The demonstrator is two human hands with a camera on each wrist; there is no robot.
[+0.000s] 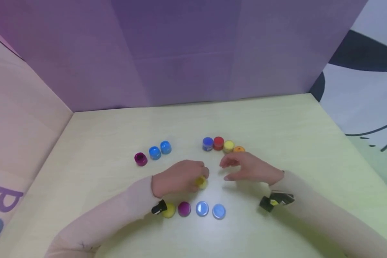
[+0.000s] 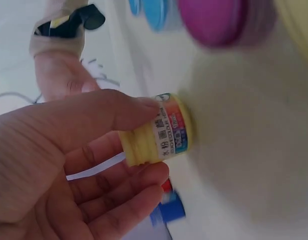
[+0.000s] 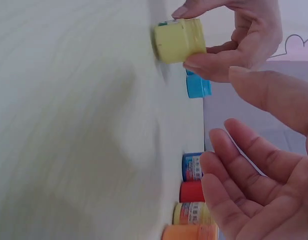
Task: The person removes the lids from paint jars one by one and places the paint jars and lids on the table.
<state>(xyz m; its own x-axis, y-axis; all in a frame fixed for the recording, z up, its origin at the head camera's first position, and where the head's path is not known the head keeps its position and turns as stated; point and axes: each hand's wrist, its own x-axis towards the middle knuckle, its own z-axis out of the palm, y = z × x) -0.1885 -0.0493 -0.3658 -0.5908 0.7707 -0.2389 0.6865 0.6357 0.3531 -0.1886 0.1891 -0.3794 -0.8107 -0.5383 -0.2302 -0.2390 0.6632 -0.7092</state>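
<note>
We see one small yellow jar (image 3: 179, 42), round and squat, pinched between the thumb and fingers (image 3: 209, 62) of the left hand (image 1: 180, 177). It is roughly upright, its ridged neck and uncovered mouth uppermost. Its body is a plain, pale yellow on one side; on another we see a white label with dark Chinese characters and a red and blue patch (the smallest print is too blurred for us to read). Its base is close to the counter (image 1: 100, 136), though we cannot tell whether they touch.
</note>
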